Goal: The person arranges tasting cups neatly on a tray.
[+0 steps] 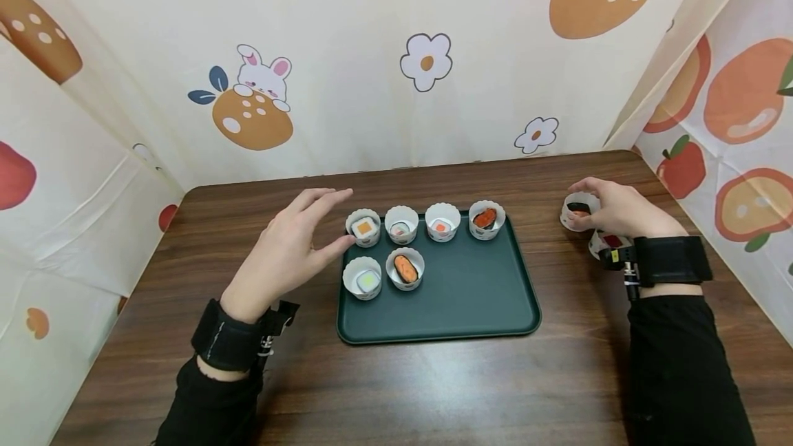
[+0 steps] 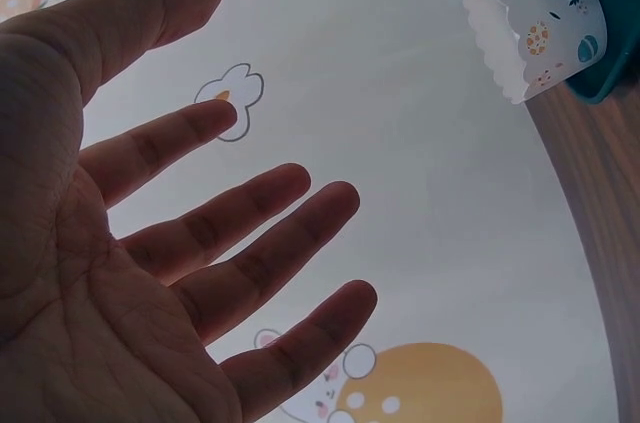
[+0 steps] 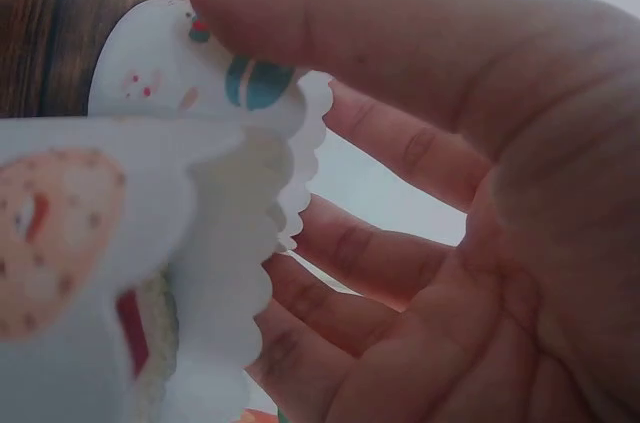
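Note:
At the right of the table, my right hand [image 1: 610,212] grips a white scalloped paper cup [image 1: 565,217] that has a dark-topped sushi piece inside. In the right wrist view the thumb lies along the printed side of this cup [image 3: 165,63], with fingers at its far side. A second paper cup [image 3: 50,373] holding a red-topped piece stands close by, partly under the wrist in the head view. My left hand [image 1: 288,243] hovers with spread fingers at the left end of a green tray [image 1: 471,294], thumb tip near a cup with an orange-and-white piece [image 1: 364,227].
On the tray's back row are also cups with a pale roll [image 1: 400,229], a pink-centred roll [image 1: 441,226] and red roe sushi [image 1: 485,219]. In front stand cups with a green-centred piece [image 1: 368,281] and orange sushi [image 1: 405,269]. Printed curtains [image 1: 353,102] border the wooden table [image 1: 434,398].

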### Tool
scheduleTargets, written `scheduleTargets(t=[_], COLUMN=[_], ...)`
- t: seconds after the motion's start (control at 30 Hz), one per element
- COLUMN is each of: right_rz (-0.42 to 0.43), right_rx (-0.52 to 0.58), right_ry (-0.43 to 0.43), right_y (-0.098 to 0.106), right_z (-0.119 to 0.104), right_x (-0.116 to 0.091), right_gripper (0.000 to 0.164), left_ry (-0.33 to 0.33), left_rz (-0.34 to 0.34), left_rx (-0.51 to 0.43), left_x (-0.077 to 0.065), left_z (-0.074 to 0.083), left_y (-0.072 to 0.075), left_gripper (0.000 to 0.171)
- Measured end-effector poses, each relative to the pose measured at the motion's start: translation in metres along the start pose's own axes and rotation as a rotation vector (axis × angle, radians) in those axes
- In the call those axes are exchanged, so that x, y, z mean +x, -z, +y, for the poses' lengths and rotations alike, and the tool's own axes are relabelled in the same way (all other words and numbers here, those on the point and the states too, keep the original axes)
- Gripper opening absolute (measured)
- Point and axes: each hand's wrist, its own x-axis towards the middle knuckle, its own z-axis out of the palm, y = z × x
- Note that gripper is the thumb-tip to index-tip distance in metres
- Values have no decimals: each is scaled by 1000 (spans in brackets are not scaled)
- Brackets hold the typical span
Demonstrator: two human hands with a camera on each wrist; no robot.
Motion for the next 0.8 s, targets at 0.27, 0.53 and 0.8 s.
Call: scheduleTargets(t=[0.27,0.53,0.8], right_rz=[0,9,50], right_rx=[10,18,13], right_ry=[2,11,21], right_y=[-1,1,5], right_z=[0,-3,-10], right_x=[1,-1,-4], right_gripper=[58,58,63], left_ry=[8,8,5], left_rz=[-10,-10,-15], left_rx=[7,8,11], left_x=[-1,-1,-1], left_z=[1,1,2], left_y=[0,-2,-3], left_gripper=[70,68,67])
